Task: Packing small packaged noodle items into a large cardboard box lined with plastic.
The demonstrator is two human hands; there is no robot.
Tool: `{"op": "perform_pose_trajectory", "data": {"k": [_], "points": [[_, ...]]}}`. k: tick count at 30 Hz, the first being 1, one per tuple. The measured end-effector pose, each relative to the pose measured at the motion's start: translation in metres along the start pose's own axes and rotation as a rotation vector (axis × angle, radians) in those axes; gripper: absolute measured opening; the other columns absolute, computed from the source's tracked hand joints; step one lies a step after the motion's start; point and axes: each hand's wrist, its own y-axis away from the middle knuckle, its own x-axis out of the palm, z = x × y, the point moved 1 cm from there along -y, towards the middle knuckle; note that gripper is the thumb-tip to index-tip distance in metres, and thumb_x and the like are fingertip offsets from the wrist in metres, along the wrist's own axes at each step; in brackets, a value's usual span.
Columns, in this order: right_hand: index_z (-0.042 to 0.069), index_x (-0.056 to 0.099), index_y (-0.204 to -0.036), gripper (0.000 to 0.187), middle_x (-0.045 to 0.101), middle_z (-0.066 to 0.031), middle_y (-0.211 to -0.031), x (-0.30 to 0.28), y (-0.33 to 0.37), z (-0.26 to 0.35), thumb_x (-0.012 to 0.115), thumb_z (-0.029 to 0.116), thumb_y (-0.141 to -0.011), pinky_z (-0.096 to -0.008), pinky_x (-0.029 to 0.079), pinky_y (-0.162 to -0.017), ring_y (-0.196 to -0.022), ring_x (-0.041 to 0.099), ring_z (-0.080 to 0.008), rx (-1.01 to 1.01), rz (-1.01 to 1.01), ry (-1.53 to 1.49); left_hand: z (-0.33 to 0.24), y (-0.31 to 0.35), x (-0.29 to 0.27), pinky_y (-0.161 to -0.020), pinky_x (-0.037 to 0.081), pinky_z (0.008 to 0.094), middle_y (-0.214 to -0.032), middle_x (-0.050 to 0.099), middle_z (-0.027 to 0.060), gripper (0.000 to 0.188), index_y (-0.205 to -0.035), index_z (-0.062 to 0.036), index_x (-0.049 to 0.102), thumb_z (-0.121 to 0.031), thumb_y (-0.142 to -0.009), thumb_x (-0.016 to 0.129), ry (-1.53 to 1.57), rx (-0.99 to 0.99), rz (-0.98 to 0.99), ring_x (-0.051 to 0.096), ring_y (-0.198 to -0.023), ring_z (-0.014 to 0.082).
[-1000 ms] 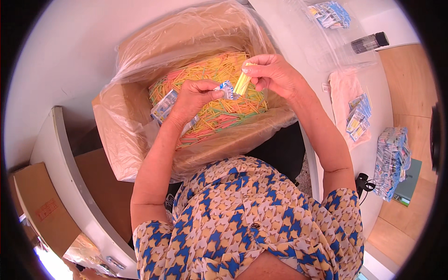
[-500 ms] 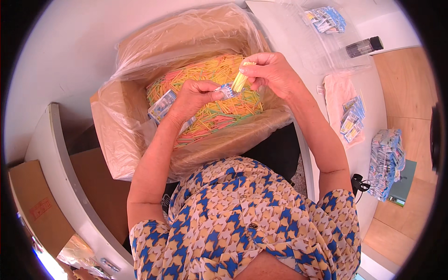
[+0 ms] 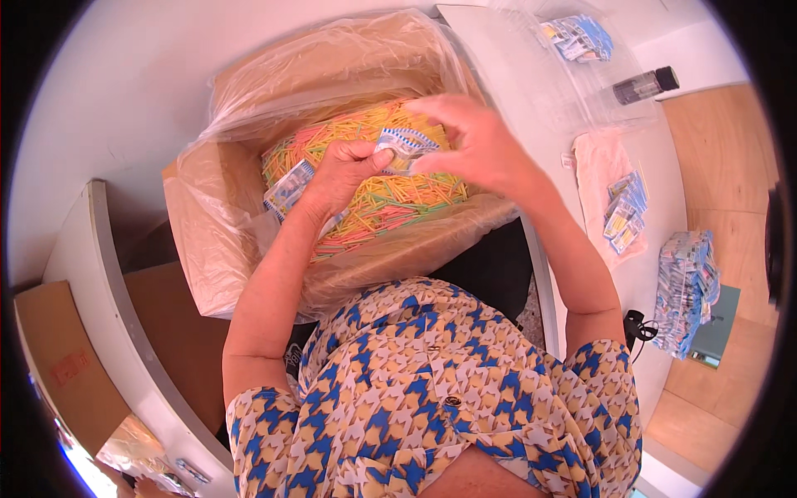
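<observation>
My left hand (image 3: 342, 173) pinches a small clear packet (image 3: 408, 143) with a blue-and-white zigzag edge between thumb and fingers. What lies inside the packet is hard to make out. Just right of it is my right hand (image 3: 477, 148), slightly blurred, fingers and thumb spread apart with nothing seen between them. Both hands are above a cardboard box lined with clear plastic (image 3: 249, 241). Thin yellow, orange, pink and green sticks (image 3: 390, 203) fill the box. More flat blue-and-white packets (image 3: 289, 187) lie on the sticks, beside my left wrist.
On the white table to the right are a clear plastic tray holding packets (image 3: 579, 38), a dark-capped bottle (image 3: 646, 85), and a pink cloth (image 3: 594, 153) with several packets (image 3: 626, 209) on it. Farther right stands a full container of packets (image 3: 687, 286). A cardboard piece (image 3: 70, 365) is at left.
My right hand has let go of the bunch of yellow sticks, and its fingers have spread. The packet in my left hand now shows flatter and more fully.
</observation>
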Motion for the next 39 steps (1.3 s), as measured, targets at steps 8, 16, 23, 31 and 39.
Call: {"op": "perform_pose_trajectory", "data": {"k": [8,16,23,31,39], "points": [[-0.001,0.065,-0.097,0.022,0.066,-0.0044,-0.084,-0.09,0.064,-0.052,0.068,0.009,-0.077,-0.026,0.048,-0.07,-0.077,0.061,-0.0119,0.128,-0.055,-0.079,-0.003,0.008,-0.011,-0.077,0.046,0.0237,-0.091,0.066,0.004,0.021,-0.101,0.0025,0.065,-0.008,-0.083,0.063,-0.447,-0.011,-0.116,0.059,-0.083,0.0093],[-0.001,0.066,-0.088,0.023,0.063,-0.0032,-0.072,-0.237,0.248,-0.147,0.068,0.008,-0.067,-0.0241,0.046,-0.062,-0.067,0.057,-0.0081,0.804,-0.27,0.331,0.024,-0.001,-0.071,-0.066,0.045,0.021,-0.079,0.062,0.0018,0.015,-0.096,0.0018,0.064,-0.005,-0.082,0.063,-0.619,-0.02,-0.207,0.056,-0.071,0.0067],[0.01,0.065,-0.097,0.024,0.062,-0.0032,-0.104,-0.234,0.281,-0.184,0.072,0.014,-0.075,-0.0301,0.049,-0.069,-0.09,0.059,-0.0171,0.277,-0.598,0.942,-0.011,0.014,-0.073,-0.072,0.049,0.0425,-0.088,0.064,0.015,0.024,-0.081,-0.0055,0.066,-0.025,-0.067,0.07,-1.679,-0.073,-0.097,0.061,-0.084,0.0322],[0.0,0.062,-0.093,0.019,0.062,-0.0085,-0.103,-0.142,0.157,-0.092,0.064,-0.005,-0.075,-0.0322,0.046,-0.08,-0.094,0.057,-0.0248,-0.076,-0.31,0.855,0.046,0.028,-0.101,-0.08,0.048,0.04,-0.105,0.061,0.0133,0.055,-0.097,-0.0105,0.062,-0.036,-0.053,0.083,-1.814,-0.575,-0.217,0.059,-0.099,0.0298],[0.0,0.062,-0.092,0.022,0.062,-0.0112,-0.102,-0.091,0.109,-0.049,0.065,-0.005,-0.071,-0.0353,0.046,-0.079,-0.093,0.056,-0.0303,-0.265,-0.247,0.721,0.038,0.029,-0.105,-0.076,0.051,0.0429,-0.097,0.064,0.0137,0.036,-0.095,-0.0062,0.064,-0.023,-0.065,0.075,-1.829,-0.526,-0.195,0.063,-0.093,0.0293]]}}
